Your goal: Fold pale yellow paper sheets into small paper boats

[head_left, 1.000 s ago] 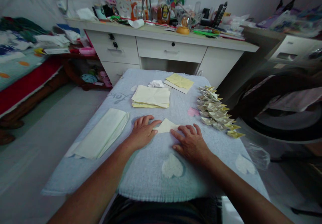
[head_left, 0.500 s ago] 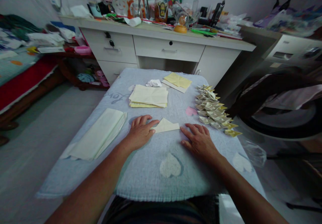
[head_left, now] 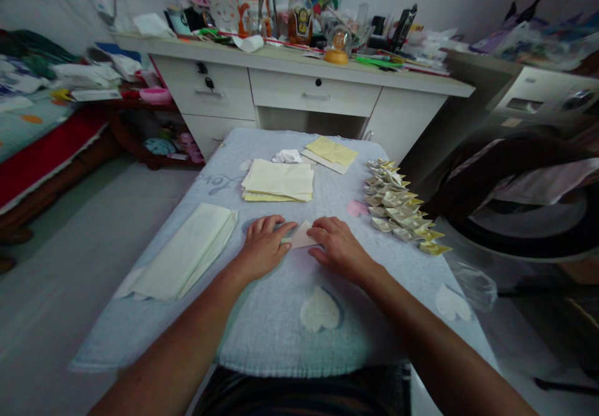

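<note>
A small piece of folded paper [head_left: 299, 235], pale cream with a raised peak, lies on the cloth-covered table between my hands. My left hand [head_left: 264, 241] holds its left end, thumb at the near edge and index finger at the far edge. Over its right end is my right hand [head_left: 339, 244], fingers curled onto the paper and hiding that part. Left of my left hand rests a long folded stack of pale paper [head_left: 187, 251]. Beyond both hands sits a pile of cream and yellow sheets [head_left: 278, 179].
Rows of pointed folded paper pieces [head_left: 397, 207] stand along the table's right side. Yellow and white sheets [head_left: 331, 153] and a crumpled white paper [head_left: 287, 156] lie farther back. A white desk [head_left: 299, 70] with cluttered top stands behind; a washing machine [head_left: 519, 154] is at right.
My right hand has moved left, from beside the paper's right tip onto the paper, and now covers its right end. My left hand stays about where it was.
</note>
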`<action>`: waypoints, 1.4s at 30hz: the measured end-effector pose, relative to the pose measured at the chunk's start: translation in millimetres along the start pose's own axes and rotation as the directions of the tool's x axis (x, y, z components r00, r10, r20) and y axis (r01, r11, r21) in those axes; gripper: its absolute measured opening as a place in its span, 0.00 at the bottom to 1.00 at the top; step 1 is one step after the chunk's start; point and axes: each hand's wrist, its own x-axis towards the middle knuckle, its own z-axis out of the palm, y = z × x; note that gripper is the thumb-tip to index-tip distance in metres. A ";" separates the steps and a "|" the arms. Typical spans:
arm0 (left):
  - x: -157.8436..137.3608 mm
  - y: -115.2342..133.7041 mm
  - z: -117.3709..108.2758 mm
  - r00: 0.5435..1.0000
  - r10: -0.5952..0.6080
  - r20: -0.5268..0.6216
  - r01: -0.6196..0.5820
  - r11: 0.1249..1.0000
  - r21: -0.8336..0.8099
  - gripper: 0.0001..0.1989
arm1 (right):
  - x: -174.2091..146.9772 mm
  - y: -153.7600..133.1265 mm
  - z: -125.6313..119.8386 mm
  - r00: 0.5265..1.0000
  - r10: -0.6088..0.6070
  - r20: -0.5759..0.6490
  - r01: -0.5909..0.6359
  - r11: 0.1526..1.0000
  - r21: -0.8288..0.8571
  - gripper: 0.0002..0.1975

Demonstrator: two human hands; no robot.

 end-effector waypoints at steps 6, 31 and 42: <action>-0.9 -1.0 0.8 1.000 -0.001 0.003 0.001 1.000 0.016 0.24 | 11.0 6.5 27.3 0.999 0.011 -0.050 -0.006 0.996 0.091 0.14; -3.2 21.2 -22.1 0.912 0.005 -0.410 -0.132 0.950 -0.281 0.08 | 6.8 11.2 30.5 0.903 0.065 -0.425 0.010 0.985 0.172 0.11; -3.2 36.0 -5.6 0.966 0.041 -0.255 -0.141 0.910 -0.389 0.25 | 8.4 -0.8 34.3 0.872 0.409 -0.269 0.002 0.547 0.837 0.04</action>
